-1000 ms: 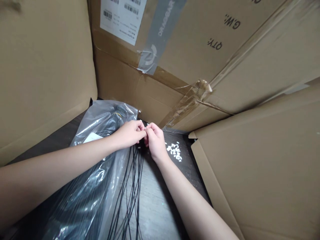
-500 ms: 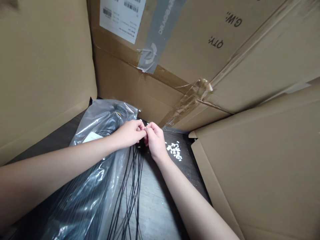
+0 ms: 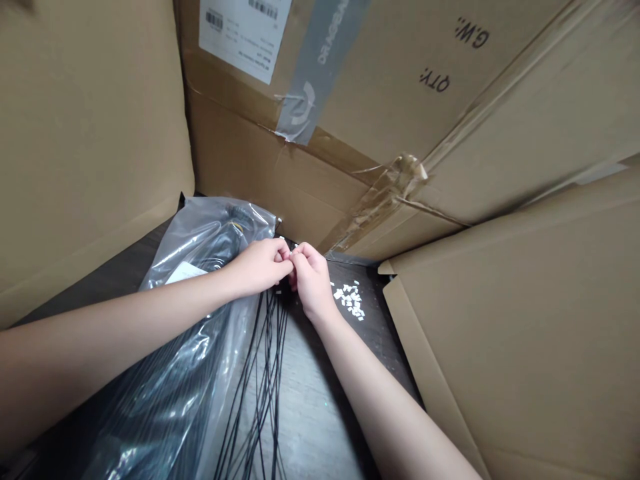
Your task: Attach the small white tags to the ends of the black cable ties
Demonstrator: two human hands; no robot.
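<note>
My left hand [image 3: 260, 265] and my right hand [image 3: 310, 277] meet fingertip to fingertip at the far end of a bundle of thin black cables [image 3: 265, 373]. Both hands are pinched closed on something small and white at the cable ends; I cannot make out what it is. The cables run from the hands toward me across a dark tabletop [image 3: 310, 413]. A clear plastic bag [image 3: 195, 320] holding more black cables lies under my left forearm.
A small heap of white bits [image 3: 350, 300] lies on the table just right of my right hand. Cardboard boxes wall in the space: one at left [image 3: 90, 133], one behind with a white label [image 3: 240, 33] and grey tape, and flaps at right [image 3: 520, 320].
</note>
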